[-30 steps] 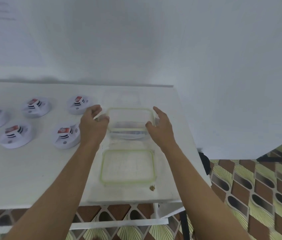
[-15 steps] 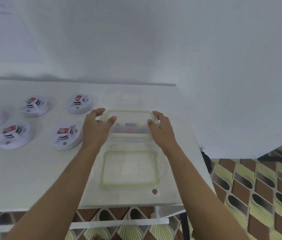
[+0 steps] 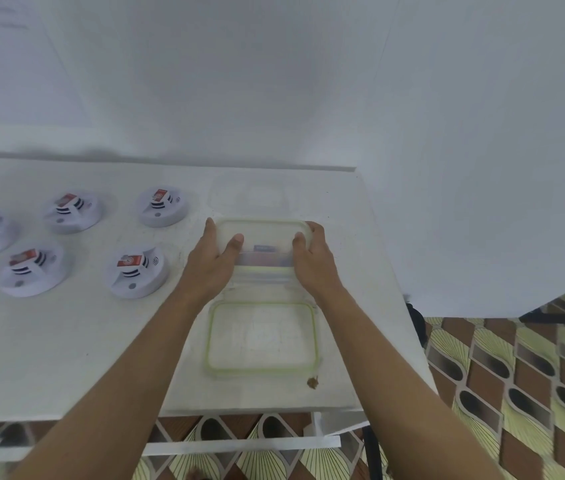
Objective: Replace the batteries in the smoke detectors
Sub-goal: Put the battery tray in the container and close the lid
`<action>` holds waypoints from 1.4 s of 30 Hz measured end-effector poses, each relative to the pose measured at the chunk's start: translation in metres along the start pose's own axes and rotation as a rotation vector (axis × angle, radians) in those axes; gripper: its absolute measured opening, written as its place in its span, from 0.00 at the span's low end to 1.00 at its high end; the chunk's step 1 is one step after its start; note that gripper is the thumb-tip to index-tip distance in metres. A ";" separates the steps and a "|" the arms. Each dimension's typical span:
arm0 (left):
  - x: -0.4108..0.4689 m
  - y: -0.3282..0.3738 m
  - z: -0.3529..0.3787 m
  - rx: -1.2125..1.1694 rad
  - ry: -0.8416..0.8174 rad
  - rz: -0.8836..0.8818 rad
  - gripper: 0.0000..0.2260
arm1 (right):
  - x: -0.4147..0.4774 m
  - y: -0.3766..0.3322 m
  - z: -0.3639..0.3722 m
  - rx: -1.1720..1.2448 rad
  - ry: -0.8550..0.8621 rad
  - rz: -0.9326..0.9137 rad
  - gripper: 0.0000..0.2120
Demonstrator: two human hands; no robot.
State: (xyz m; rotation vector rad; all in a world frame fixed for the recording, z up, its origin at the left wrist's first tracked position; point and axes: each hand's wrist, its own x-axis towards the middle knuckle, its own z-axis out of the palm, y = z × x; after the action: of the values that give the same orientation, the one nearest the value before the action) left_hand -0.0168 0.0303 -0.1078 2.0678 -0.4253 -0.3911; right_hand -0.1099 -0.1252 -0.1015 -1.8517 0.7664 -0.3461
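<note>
Head view: left hand (image 3: pixel 210 268) and right hand (image 3: pixel 312 266) each grip one container (image 3: pixel 263 233); one lid (image 3: pixel 262 341), five smoke detectors (image 3: pixel 137 273).

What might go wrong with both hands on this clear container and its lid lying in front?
The lid lies near the front edge of the table; a forearm beside it may sweep it off. The left hand and right hand hold the container by its ends, so tilting may spill its contents.
</note>
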 end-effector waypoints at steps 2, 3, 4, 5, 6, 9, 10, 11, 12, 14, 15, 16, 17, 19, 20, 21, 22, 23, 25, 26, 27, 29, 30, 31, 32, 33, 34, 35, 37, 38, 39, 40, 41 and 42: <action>0.001 -0.002 0.001 0.002 0.009 0.004 0.33 | 0.000 0.000 0.001 0.002 0.002 0.000 0.21; 0.001 -0.003 0.001 0.003 0.010 0.000 0.32 | 0.001 0.000 0.001 0.002 0.004 -0.001 0.21; 0.001 -0.003 0.001 0.000 0.009 -0.006 0.32 | 0.001 0.001 0.002 0.000 0.007 -0.002 0.21; 0.000 -0.003 0.001 -0.002 0.007 -0.011 0.32 | 0.001 0.001 0.002 -0.003 0.010 -0.003 0.21; 0.000 -0.003 0.001 -0.005 0.003 -0.015 0.31 | 0.001 0.002 0.002 -0.004 0.014 -0.004 0.21; -0.001 -0.003 0.000 -0.020 0.004 -0.022 0.30 | 0.002 0.002 0.004 0.003 0.019 -0.002 0.21; -0.001 -0.004 0.000 -0.018 0.007 -0.026 0.30 | 0.001 0.002 0.004 0.008 0.019 0.001 0.21; -0.001 -0.004 -0.001 -0.018 0.005 -0.028 0.30 | 0.001 0.002 0.004 0.013 0.019 0.004 0.21; 0.000 -0.005 -0.001 -0.027 0.001 -0.027 0.30 | 0.001 0.001 0.004 0.020 0.018 0.008 0.21; 0.001 -0.005 -0.004 -0.079 -0.031 -0.018 0.30 | 0.000 0.001 0.002 0.053 0.012 0.021 0.20; 0.002 -0.005 -0.005 -0.123 -0.050 -0.012 0.30 | 0.000 0.000 0.001 0.077 0.007 0.030 0.20; 0.003 -0.005 -0.006 -0.173 -0.060 -0.013 0.30 | -0.001 0.001 0.000 0.103 0.002 0.042 0.21; 0.004 -0.003 -0.007 -0.224 -0.056 -0.021 0.30 | -0.002 0.001 -0.002 0.138 0.003 0.058 0.22; 0.007 -0.003 -0.009 -0.281 -0.005 -0.063 0.29 | -0.004 0.004 -0.004 0.244 0.041 0.113 0.24; 0.008 -0.004 -0.009 -0.284 0.020 -0.080 0.30 | -0.006 0.006 -0.005 0.299 0.078 0.139 0.24; 0.008 -0.004 -0.008 -0.291 0.033 -0.090 0.30 | -0.008 0.008 -0.005 0.341 0.122 0.153 0.24; 0.005 -0.001 -0.006 -0.293 0.031 -0.102 0.32 | -0.011 0.010 -0.006 0.365 0.162 0.153 0.24; 0.002 0.001 -0.004 -0.298 0.022 -0.118 0.35 | -0.013 0.012 -0.005 0.374 0.195 0.145 0.23; 0.000 0.001 0.003 -0.251 -0.021 -0.133 0.46 | -0.013 0.013 -0.004 0.364 0.237 0.124 0.24; -0.001 0.002 0.005 -0.202 -0.048 -0.132 0.50 | -0.012 0.013 -0.003 0.354 0.245 0.120 0.24; -0.002 0.003 0.007 -0.152 -0.061 -0.122 0.51 | -0.010 0.012 -0.001 0.347 0.246 0.120 0.23; 0.001 0.010 0.008 -0.027 -0.050 -0.054 0.50 | -0.005 0.010 0.001 0.341 0.233 0.125 0.21; 0.003 0.015 0.008 0.055 -0.045 0.010 0.48 | -0.003 0.010 0.002 0.338 0.224 0.123 0.21; 0.005 0.019 0.007 0.140 -0.059 0.082 0.47 | -0.001 0.009 0.002 0.333 0.218 0.117 0.20; 0.007 0.024 0.006 0.205 -0.102 0.140 0.46 | -0.001 0.008 0.001 0.325 0.215 0.108 0.20; 0.010 0.025 0.005 0.228 -0.157 0.181 0.45 | 0.000 0.008 0.000 0.317 0.213 0.097 0.19; 0.012 0.027 0.003 0.225 -0.217 0.202 0.45 | 0.001 0.008 -0.001 0.311 0.211 0.088 0.19; 0.016 0.025 0.003 0.210 -0.262 0.212 0.44 | 0.001 0.009 -0.001 0.305 0.206 0.085 0.19; 0.018 0.021 0.003 0.175 -0.296 0.217 0.40 | 0.002 0.010 -0.001 0.291 0.201 0.084 0.19; 0.018 0.019 0.004 0.152 -0.293 0.211 0.39 | 0.002 0.010 -0.001 0.287 0.201 0.085 0.19; 0.019 0.017 0.005 0.129 -0.282 0.202 0.39 | 0.003 0.011 0.000 0.285 0.205 0.086 0.19; 0.019 0.016 0.006 0.108 -0.273 0.194 0.40 | 0.004 0.011 0.001 0.286 0.209 0.086 0.19; 0.020 0.015 0.007 0.089 -0.268 0.193 0.40 | 0.005 0.011 0.002 0.286 0.213 0.086 0.18; 0.020 0.015 0.008 0.077 -0.265 0.195 0.40 | 0.006 0.012 0.002 0.285 0.216 0.088 0.18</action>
State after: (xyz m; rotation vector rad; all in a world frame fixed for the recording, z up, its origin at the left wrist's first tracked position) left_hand -0.0042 0.0080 -0.1003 2.0326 -0.8049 -0.5398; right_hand -0.1081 -0.1302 -0.1138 -1.5245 0.8931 -0.5752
